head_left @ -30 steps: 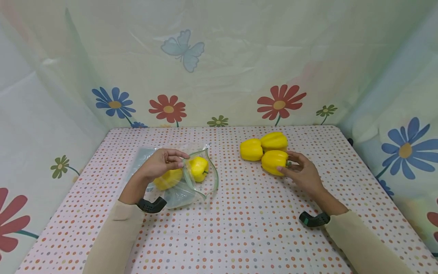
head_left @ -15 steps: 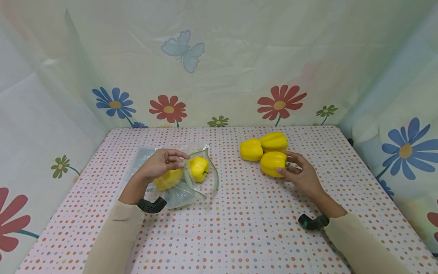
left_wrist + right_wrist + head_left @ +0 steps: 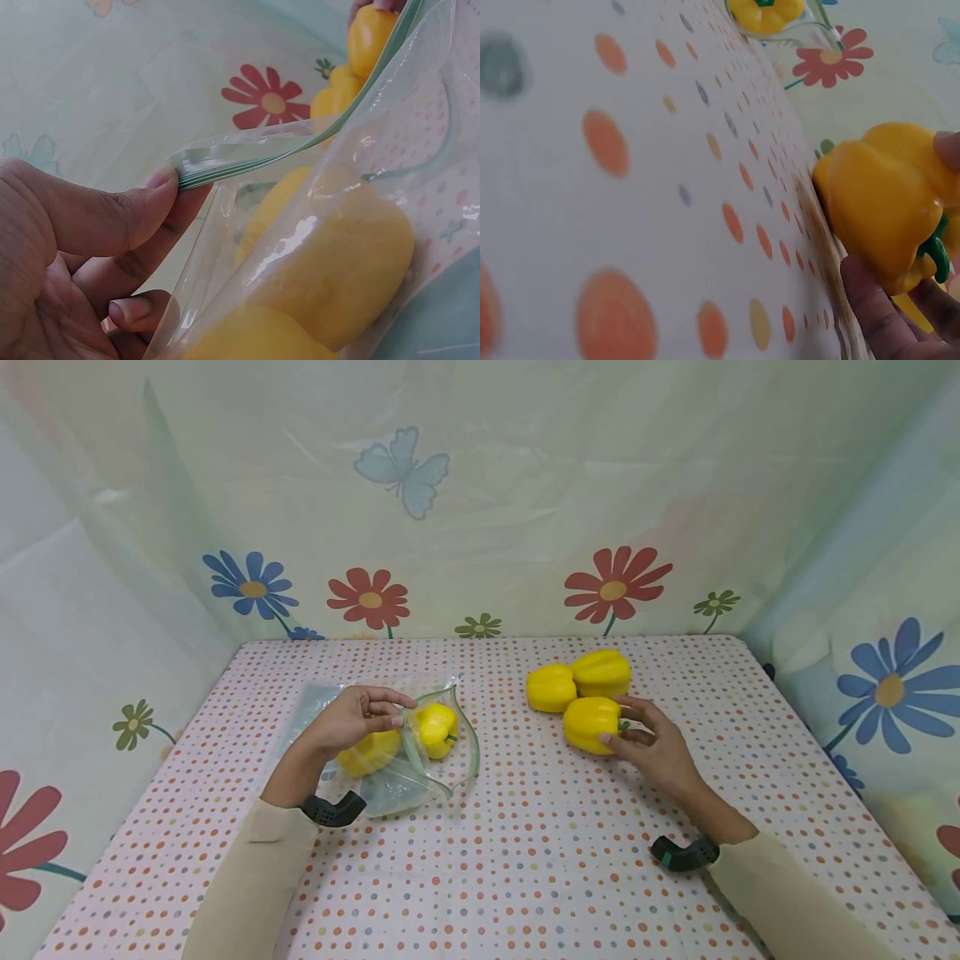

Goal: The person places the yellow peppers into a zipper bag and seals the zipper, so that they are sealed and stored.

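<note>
A clear zip bag [image 3: 401, 789] with a green zip strip lies on the left of the table, its mouth spread toward the right. My left hand [image 3: 356, 720] pinches the zip edge [image 3: 247, 161] between thumb and finger. Two yellow bell peppers are inside, one deeper [image 3: 367, 754] behind the plastic and one [image 3: 437, 731] at the mouth. On the right, my right hand [image 3: 660, 752] grips another yellow bell pepper [image 3: 591, 725] by its stem end, thumb and fingers on opposite sides. Whether this pepper touches the table cannot be told.
Two more yellow bell peppers, one [image 3: 551, 688] left and one [image 3: 602, 672] behind, lie together just beyond the held one. Dotted cloth covers the table [image 3: 495, 877]. A flower-printed curtain [image 3: 495, 527] hangs behind and at both sides.
My right hand has drawn the gripped pepper slightly left and toward me, away from the two behind it. The left hand and the bag have stayed in place.
</note>
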Tool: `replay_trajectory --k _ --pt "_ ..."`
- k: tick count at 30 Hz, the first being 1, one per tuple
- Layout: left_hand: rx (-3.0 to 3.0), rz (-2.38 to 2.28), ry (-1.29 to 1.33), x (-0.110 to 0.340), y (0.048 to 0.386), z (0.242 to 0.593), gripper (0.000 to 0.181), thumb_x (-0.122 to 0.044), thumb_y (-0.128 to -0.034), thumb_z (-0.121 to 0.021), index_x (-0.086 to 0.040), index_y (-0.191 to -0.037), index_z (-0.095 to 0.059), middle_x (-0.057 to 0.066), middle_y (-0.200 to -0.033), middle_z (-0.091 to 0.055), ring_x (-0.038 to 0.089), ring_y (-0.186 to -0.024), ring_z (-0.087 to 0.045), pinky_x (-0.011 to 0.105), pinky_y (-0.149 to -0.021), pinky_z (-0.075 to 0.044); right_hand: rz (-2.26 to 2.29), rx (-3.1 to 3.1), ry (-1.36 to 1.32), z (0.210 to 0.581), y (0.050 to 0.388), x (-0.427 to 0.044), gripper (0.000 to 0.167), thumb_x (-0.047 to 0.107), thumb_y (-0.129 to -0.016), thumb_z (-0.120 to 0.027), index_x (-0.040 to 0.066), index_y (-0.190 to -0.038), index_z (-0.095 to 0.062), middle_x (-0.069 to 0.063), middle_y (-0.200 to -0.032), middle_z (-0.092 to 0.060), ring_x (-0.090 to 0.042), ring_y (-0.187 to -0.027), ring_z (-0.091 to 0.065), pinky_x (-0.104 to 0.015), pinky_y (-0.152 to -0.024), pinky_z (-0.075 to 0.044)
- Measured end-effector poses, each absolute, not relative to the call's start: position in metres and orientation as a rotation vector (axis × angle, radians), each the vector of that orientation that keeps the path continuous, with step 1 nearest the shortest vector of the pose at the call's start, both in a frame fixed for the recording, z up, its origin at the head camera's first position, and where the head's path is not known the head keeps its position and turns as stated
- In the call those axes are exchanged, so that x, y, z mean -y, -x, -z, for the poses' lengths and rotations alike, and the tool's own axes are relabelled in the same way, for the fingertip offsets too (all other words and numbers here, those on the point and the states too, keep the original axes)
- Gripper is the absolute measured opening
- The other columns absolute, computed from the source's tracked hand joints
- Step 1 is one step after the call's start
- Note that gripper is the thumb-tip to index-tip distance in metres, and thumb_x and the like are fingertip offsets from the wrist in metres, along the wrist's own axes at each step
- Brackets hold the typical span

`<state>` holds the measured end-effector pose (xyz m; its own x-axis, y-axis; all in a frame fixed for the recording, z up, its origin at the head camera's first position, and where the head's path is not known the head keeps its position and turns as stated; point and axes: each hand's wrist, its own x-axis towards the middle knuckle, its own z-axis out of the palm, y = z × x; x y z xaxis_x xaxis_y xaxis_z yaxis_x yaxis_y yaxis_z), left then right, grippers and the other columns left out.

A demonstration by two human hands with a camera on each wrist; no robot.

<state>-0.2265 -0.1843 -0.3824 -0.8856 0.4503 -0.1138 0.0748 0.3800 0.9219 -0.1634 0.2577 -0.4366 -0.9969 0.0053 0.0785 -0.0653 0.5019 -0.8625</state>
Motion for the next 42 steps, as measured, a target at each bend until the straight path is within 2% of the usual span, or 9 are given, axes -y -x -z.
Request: replay_trajectory --k 2,7,11,19,22,33,37,42 --pt "-2.297 -1.509 -0.456 0.184 0.227 0.382 0.028 -0.003 -0.0939 -0.063 0.0 -0.122 -0.065 -0.002 -0.08 -0.071 0.016 -0.091 -0.065 0.02 -0.085 -0.054 -1.598 2.637 -0.06 0.437 0.162 -0.255 0.07 0.032 -0.091 -0.071 0.016 -0.15 -0.036 -0.022 -0.146 -0.043 -0.04 -0.119 -0.057 -0.013 -0.08 -0.052" --pt "-2.3 -1.505 -0.463 0.184 0.226 0.382 0.029 -0.004 -0.0943 -0.063 0.0 -0.123 -0.065 -0.002 -0.081 -0.071 0.016 -0.091 -0.064 0.02 -0.085 -0.053 -1.799 2.57 -0.087 0.437 0.159 -0.244 0.069 0.024 -0.092 -0.071 0.016 -0.15 -0.034 -0.022 -0.149 -0.038 -0.035 -0.116 -0.058 -0.029 -0.076 -0.059" --pt "-2.302 -1.503 -0.457 0.184 0.226 0.382 0.028 -0.004 -0.0943 -0.063 0.0 -0.122 -0.065 -0.001 -0.081 -0.071 0.017 -0.091 -0.064 0.021 -0.084 -0.053 -1.874 2.547 -0.135 0.439 0.157 -0.236 0.071 0.019 -0.09 -0.073 0.013 -0.149 -0.033 -0.022 -0.149 -0.037 -0.031 -0.111 -0.059 -0.035 -0.075 -0.06" --pt "-2.297 -1.509 -0.443 0.184 0.226 0.382 0.028 -0.003 -0.094 -0.063 0.0 -0.122 -0.065 0.0 -0.081 -0.071 0.016 -0.09 -0.065 0.021 -0.084 -0.054 -1.886 2.553 -0.153 0.441 0.154 -0.225 0.075 0.019 -0.088 -0.075 0.014 -0.149 -0.031 -0.02 -0.151 -0.034 -0.043 -0.128 -0.05 -0.026 -0.082 -0.057" --pt "-2.291 -1.513 -0.447 0.184 0.226 0.382 0.028 -0.002 -0.0941 -0.063 0.0 -0.122 -0.065 -0.001 -0.081 -0.071 0.015 -0.089 -0.065 0.02 -0.084 -0.054 -1.875 2.532 -0.201 0.442 0.152 -0.222 0.073 0.015 -0.088 -0.075 0.012 -0.147 -0.032 -0.02 -0.15 -0.034 -0.044 -0.129 -0.049 -0.021 -0.083 -0.055" --pt "-2.295 -1.508 -0.452 0.185 0.226 0.382 0.029 -0.002 -0.0942 -0.062 0.001 -0.123 -0.064 -0.002 -0.08 -0.071 0.015 -0.09 -0.065 0.02 -0.085 -0.054 -1.864 2.487 -0.307 0.445 0.15 -0.21 0.069 0.008 -0.086 -0.075 0.007 -0.143 -0.037 -0.019 -0.148 -0.037 -0.042 -0.127 -0.049 -0.018 -0.087 -0.052" --pt "-2.293 -1.507 -0.451 0.185 0.227 0.382 0.029 -0.002 -0.0942 -0.062 0.001 -0.123 -0.064 -0.002 -0.08 -0.071 0.016 -0.09 -0.065 0.02 -0.085 -0.054 -1.88 2.468 -0.365 0.447 0.151 -0.204 0.068 0.006 -0.085 -0.075 0.008 -0.142 -0.039 -0.016 -0.148 -0.037 -0.039 -0.125 -0.05 -0.022 -0.089 -0.053" --pt "-2.305 -1.499 -0.466 0.184 0.226 0.381 0.029 -0.003 -0.094 -0.063 0.001 -0.122 -0.065 0.002 -0.082 -0.07 0.017 -0.089 -0.064 0.02 -0.084 -0.054 -1.896 2.462 -0.384 0.448 0.153 -0.195 0.068 0.005 -0.085 -0.076 0.007 -0.142 -0.039 -0.015 -0.147 -0.039 -0.035 -0.125 -0.051 -0.021 -0.092 -0.051"
